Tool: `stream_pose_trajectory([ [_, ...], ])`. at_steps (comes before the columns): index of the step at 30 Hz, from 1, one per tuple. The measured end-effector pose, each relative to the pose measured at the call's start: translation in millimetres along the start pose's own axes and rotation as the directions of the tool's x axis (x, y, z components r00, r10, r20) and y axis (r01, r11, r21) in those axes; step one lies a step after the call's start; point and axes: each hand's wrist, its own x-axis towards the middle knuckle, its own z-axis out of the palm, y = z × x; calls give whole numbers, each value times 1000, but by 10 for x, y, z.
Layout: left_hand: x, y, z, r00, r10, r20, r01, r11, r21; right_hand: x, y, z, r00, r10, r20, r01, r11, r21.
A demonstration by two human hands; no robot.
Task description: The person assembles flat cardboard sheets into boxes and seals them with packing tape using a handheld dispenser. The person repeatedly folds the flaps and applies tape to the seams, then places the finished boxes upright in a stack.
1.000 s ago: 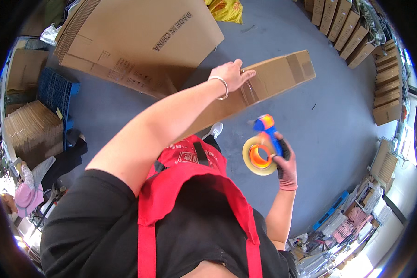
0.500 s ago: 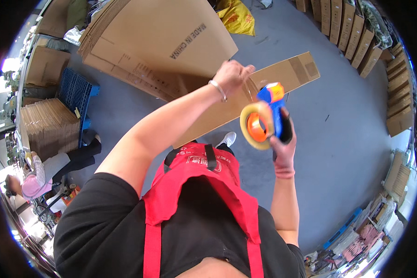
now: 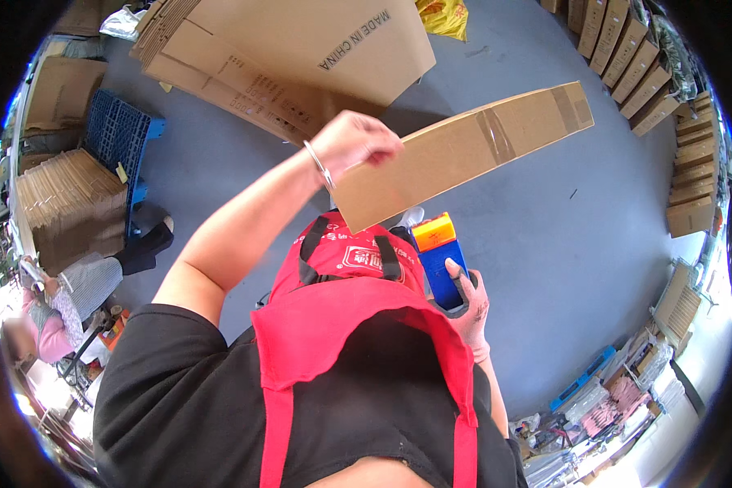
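A long, narrow cardboard carton (image 3: 455, 150) slants up to the right in front of me, with brown tape across it at two places toward its far end. My left hand (image 3: 358, 145), bare with a bangle at the wrist, is over the carton's near left end. Its fingers are curled together, and whatever they may hold is hidden. Below the carton, close to my red apron (image 3: 342, 268), my right hand (image 3: 470, 313) grips a blue and orange tape dispenser (image 3: 443, 268). This hand looks gloved, and its thumb rests on the dispenser's blue body.
Large flat cartons (image 3: 301, 57) stand stacked ahead on the left. A yellow bag (image 3: 445, 18) lies beyond them. Cartons (image 3: 626, 69) line the right side. At left are a blue pallet (image 3: 120, 134), stacked cardboard (image 3: 73, 199) and a seated person (image 3: 73, 301).
My left hand has moved left along the carton to its near end. My right hand has drawn the tape dispenser down toward my apron and turned it, so its tape roll is out of sight.
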Motion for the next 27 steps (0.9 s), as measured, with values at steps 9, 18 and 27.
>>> stream_pose_trajectory([
  [9, 902, -999, -324, 997, 37, 65, -60, 920, 387, 75, 280, 538, 996, 52, -77, -61, 991, -123],
  [18, 427, -744, -198, 915, 82, 396, -329, 719, 612, 109, 361, 640, 993, 95, -72, -101, 990, -94],
  [27, -42, -906, 114, 834, 540, 116, -140, 3, 990, 467, 340, 591, 999, 43, -12, -44, 992, -122],
])
